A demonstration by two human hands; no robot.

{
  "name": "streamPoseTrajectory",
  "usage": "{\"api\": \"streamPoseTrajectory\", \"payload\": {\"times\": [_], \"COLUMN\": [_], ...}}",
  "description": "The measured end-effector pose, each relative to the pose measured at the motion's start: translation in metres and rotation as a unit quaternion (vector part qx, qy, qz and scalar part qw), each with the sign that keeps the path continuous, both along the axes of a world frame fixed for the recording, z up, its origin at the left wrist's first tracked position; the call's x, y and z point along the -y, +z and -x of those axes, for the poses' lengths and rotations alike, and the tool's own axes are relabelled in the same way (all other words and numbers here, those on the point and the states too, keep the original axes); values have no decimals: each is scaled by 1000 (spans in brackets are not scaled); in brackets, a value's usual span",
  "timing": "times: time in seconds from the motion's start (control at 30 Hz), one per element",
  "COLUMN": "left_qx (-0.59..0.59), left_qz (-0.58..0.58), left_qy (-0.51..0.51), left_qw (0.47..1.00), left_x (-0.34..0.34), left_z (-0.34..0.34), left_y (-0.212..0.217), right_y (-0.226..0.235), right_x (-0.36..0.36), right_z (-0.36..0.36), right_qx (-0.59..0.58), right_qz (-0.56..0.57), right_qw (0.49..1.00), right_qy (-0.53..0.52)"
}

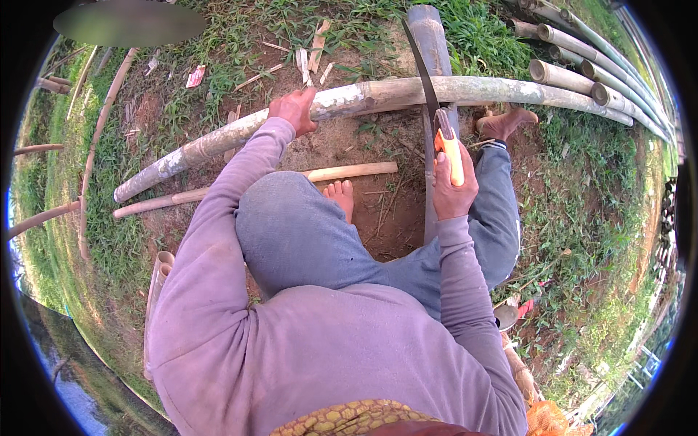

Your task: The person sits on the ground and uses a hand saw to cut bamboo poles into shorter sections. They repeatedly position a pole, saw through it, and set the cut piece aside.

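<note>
Long pale grey-green bamboo pole point(378, 94) lies across bare dirt, propped on upright post point(429, 43). Left hand point(294, 109) closed over pole, pinning it. Right hand point(452, 185) wrapped round orange-handled curved saw point(436, 109), blade crossing pole. Advice: keep pole braced, strokes straight, fingers away from blade.

Left hand point(294, 109) steadies bamboo pole point(378, 94); right hand point(452, 185) grips orange-handled saw point(436, 109).

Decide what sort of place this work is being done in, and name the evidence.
Probably an outdoor rural work spot: bare earth ringed by grass, cut bamboo poles stacked nearby, and a long bamboo pole steadied by the left hand while the right hand holds an orange-handled blade.
</note>
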State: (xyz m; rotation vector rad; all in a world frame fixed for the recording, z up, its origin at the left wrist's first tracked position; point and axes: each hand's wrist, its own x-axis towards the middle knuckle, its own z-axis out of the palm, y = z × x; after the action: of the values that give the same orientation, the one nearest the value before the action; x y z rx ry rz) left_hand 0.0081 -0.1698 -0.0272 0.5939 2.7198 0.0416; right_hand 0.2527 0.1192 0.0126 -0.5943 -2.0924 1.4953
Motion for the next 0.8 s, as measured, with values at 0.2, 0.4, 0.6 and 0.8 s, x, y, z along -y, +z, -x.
{"api": "streamPoseTrajectory", "payload": {"times": [0.2,0.4,0.6,0.8], "left_qx": [7,11,-17,-2], "left_qz": [8,9,-2,-3], "left_qy": [-1,3,-15,-8], "left_qw": [1000,1000,1000,1000], "left_x": [3,4,-3,8], "left_z": [0,-1,1,-3], "left_y": [0,-2,1,-7], "right_y": [33,25,-2,60], "right_x": [22,9,-16,17], "right_z": [-95,-82,36,-121], "right_qx": [31,37,-7,81], "right_qz": [3,-7,-60,9], "right_qw": [999,999,998,996], "right_qy": [12,22,19,33]}}
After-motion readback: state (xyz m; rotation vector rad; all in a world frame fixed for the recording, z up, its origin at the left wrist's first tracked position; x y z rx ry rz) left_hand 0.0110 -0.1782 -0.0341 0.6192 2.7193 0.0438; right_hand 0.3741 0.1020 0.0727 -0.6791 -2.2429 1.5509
